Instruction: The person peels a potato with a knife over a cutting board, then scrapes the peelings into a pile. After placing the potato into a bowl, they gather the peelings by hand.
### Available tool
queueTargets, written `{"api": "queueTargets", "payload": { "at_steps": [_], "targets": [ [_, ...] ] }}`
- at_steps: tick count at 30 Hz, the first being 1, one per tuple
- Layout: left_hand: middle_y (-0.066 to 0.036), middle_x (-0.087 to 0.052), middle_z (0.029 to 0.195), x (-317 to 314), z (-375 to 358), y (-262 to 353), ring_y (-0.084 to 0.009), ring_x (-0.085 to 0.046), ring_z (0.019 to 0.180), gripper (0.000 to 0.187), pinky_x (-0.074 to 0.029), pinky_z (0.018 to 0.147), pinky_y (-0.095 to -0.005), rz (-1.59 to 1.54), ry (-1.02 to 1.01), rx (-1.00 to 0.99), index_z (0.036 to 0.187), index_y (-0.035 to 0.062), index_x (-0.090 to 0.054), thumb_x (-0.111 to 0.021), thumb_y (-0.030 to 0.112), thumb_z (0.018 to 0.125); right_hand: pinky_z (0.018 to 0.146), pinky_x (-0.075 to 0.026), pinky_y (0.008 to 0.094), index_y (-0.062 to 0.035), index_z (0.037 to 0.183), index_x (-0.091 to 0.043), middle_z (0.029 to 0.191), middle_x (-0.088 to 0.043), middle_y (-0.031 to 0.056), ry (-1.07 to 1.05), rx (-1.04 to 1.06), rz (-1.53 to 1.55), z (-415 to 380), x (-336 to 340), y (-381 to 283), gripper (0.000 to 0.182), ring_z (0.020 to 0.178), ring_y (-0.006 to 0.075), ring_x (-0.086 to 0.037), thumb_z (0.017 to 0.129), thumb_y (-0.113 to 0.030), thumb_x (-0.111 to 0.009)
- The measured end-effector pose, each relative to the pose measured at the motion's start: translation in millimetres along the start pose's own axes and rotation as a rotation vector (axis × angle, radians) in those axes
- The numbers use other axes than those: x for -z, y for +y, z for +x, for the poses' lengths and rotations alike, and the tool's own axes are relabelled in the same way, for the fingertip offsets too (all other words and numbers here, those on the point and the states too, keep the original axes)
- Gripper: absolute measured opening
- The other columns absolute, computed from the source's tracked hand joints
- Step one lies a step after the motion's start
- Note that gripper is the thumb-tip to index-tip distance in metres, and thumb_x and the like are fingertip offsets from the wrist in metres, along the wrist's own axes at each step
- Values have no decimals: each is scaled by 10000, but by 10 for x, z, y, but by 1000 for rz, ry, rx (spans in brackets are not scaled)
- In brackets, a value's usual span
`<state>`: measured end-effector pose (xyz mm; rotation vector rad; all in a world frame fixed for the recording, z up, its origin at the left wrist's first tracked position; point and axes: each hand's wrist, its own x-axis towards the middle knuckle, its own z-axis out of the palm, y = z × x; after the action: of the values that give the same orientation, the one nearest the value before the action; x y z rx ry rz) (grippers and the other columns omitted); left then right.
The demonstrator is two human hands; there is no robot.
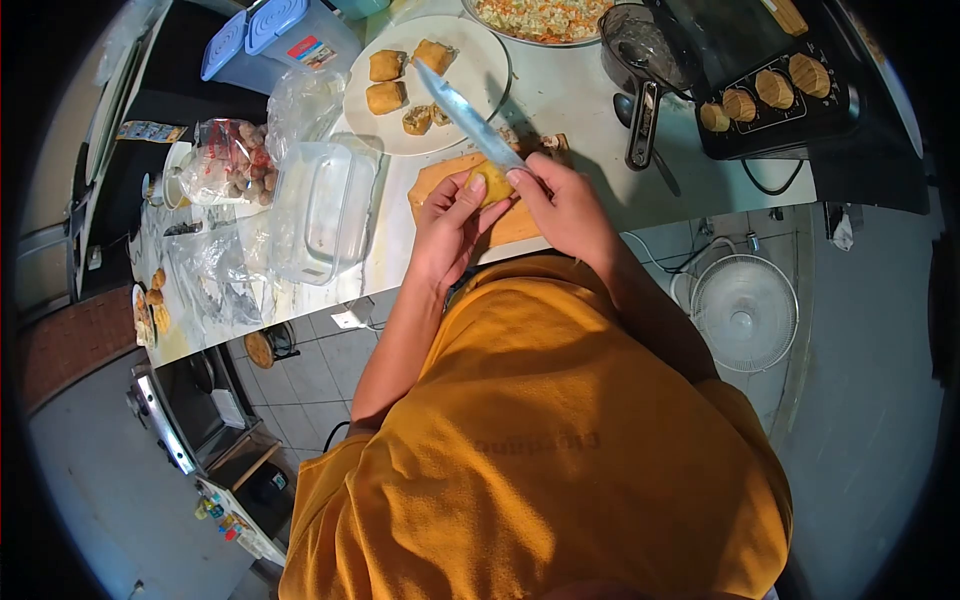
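Observation:
My left hand (448,225) pinches a yellow-brown fried tofu piece (492,187) above a wooden cutting board (512,228). My right hand (565,205) is closed round the handle of a knife (465,115), whose blade points up and to the left over the plate's edge. The right fingers also come close to the tofu; whether they touch it is hard to tell. Beyond the hands, a white plate (465,60) bears several browned tofu pieces (385,97), some with filling showing.
A pan of chopped vegetables (545,15) stands at the back. To the right are a dark saucepan (645,60) and a black appliance (770,110) with wooden-looking knobs. A clear plastic container (325,215), a bag of round items (232,165) and blue-lidded tubs (300,35) sit left.

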<state>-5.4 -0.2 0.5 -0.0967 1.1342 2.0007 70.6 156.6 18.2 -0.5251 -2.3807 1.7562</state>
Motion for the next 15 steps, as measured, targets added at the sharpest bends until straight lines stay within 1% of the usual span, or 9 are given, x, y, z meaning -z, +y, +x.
{"api": "queueTargets", "payload": {
  "at_steps": [2,4,6,7,9,10,12,13,15],
  "targets": [
    [-129,-612,1102,-52,-34,-22,-235,-627,1026,305,-526,939,-350,13,0,-12,1164,-56,-513,-596,132,938,548,-420,333,-20,904,-573,634,-548,123,16,-12,39,69,-27,161,226,553,180,-478,934,-244,-569],
    [-127,-612,1105,-65,-31,-19,-232,-622,1028,309,-520,945,-357,30,-2,-27,1178,-49,-513,-604,113,931,554,-418,327,-19,909,-576,638,-545,115,35,-19,79,98,-18,168,232,564,162,-469,937,-250,-566],
    [-113,-609,1126,-20,-15,-32,-196,-604,1035,340,-506,925,-318,109,-12,-78,1205,-32,-519,-638,71,903,558,-412,316,-18,930,-586,649,-543,92,-38,-56,48,77,17,124,240,585,134,-463,944,-256,-559],
    [-113,-609,1126,16,-3,-37,-196,-604,1035,340,-506,925,-318,110,-12,-78,1205,-32,-519,-638,71,903,558,-412,316,-18,930,-586,649,-543,92,-37,-56,49,87,25,132,240,585,134,-463,944,-256,-559],
    [-99,-609,1143,82,13,-47,-161,-586,1037,365,-489,897,-272,339,-39,-176,1201,-27,-537,-674,38,870,547,-403,312,-18,946,-593,647,-534,72,-86,-22,100,103,44,149,245,584,118,-446,948,-260,-557],
    [-99,-609,1143,91,10,-51,-161,-586,1037,365,-489,897,-272,340,-42,-175,1201,-27,-537,-674,38,870,547,-403,312,-18,946,-593,647,-534,72,-83,-22,100,101,45,133,245,584,118,-446,948,-260,-557],
    [-87,-612,1146,90,5,-50,-138,-575,1034,377,-473,883,-247,394,-64,-225,1197,-23,-551,-695,36,854,544,-396,307,-12,960,-595,652,-525,57,-96,-209,146,105,62,61,252,590,111,-444,947,-261,-558],
    [-87,-612,1146,86,6,-45,-138,-575,1034,377,-473,883,-247,394,-66,-225,1197,-23,-551,-695,36,854,544,-396,307,-12,960,-595,652,-525,57,-93,-209,145,84,90,23,252,590,111,-444,947,-261,-558],
    [-82,-615,1142,77,-5,-23,-140,-579,1034,384,-478,889,-255,365,-40,-225,1196,-22,-552,-697,7,842,542,-389,302,-11,973,-601,652,-519,42,-191,-252,224,43,130,-38,254,598,101,-435,948,-260,-555]
  ]
}}
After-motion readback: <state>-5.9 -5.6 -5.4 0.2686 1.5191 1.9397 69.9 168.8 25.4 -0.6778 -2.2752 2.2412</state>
